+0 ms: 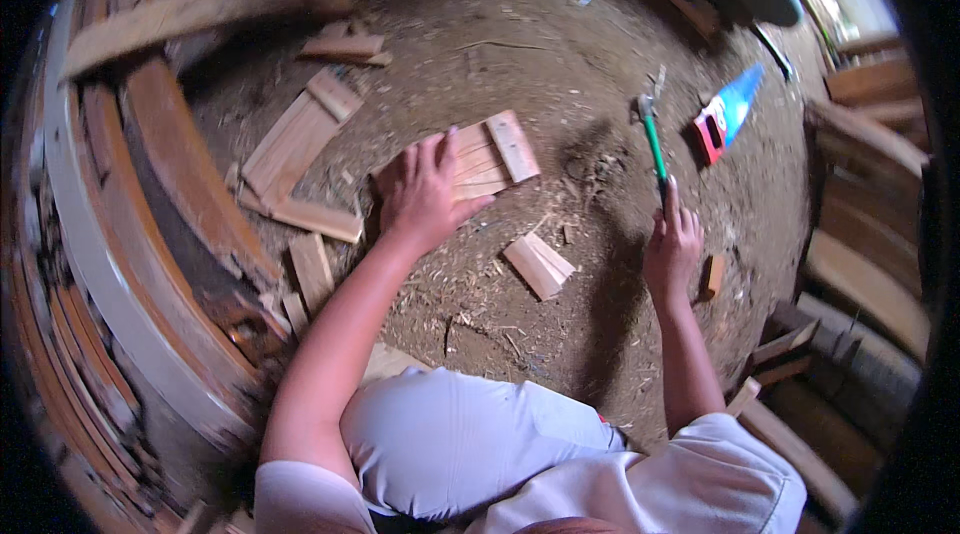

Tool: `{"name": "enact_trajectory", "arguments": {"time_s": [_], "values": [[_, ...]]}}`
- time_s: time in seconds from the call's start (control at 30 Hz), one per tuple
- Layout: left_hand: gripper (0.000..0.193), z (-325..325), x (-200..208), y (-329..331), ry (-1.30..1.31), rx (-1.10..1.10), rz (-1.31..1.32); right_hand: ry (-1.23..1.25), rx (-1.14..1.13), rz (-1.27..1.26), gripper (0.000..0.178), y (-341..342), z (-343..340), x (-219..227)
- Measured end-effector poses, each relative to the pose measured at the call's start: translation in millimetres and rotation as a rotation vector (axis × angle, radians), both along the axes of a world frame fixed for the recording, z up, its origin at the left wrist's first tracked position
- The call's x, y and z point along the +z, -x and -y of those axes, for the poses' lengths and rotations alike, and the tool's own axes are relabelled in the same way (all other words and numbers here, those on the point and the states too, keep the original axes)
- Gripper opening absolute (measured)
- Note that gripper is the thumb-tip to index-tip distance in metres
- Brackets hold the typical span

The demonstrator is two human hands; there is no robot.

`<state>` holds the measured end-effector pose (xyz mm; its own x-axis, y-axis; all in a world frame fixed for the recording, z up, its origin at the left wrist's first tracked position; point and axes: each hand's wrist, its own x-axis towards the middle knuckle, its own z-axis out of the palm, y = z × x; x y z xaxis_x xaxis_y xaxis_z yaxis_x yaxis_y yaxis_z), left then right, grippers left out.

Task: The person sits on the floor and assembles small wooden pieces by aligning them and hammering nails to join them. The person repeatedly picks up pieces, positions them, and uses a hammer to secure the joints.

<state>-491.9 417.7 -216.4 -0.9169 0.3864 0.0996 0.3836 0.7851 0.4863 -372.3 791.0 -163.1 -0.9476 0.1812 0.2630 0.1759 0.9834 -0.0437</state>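
My left hand (pixel 425 189) grips a small wooden panel (pixel 480 162) made of thin slats. Its fingers lie over the top, with the thumb along the near edge. A short batten (pixel 512 146) crosses the panel's right end, while my hand and wrist cover part of the left end. Off to the right, my right hand (pixel 672 249) is closed around the dark grip of a hammer (pixel 654 139) with a green handle. The hammer's head points away from me, apart from the panel. Between my hands, some thin wood pieces (pixel 540 266) lie on the ground.
Beyond the hammer lies a handsaw (pixel 728 114) with a blue blade and red handle. Another wooden assembly (pixel 300 139) rests left of the panel. Long planks (pixel 185 159) line the left side; stacked timber (pixel 865 274) stands at right. Shavings litter the dirt floor (pixel 520 64).
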Motion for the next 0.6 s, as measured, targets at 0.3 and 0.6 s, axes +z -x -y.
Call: {"name": "enact_trajectory", "arguments": {"time_s": [0.3, 0.6], "values": [[0.111, -3, 13, -3, 0.231, -0.058, -0.064, 0.038, -0.057, -0.082, 0.070, -11, -5, -27], [0.110, 0, 26, 1, 0.432, -0.081, 0.082, 0.143, -0.004, 0.009, 0.076, -3, -6, -15]]}}
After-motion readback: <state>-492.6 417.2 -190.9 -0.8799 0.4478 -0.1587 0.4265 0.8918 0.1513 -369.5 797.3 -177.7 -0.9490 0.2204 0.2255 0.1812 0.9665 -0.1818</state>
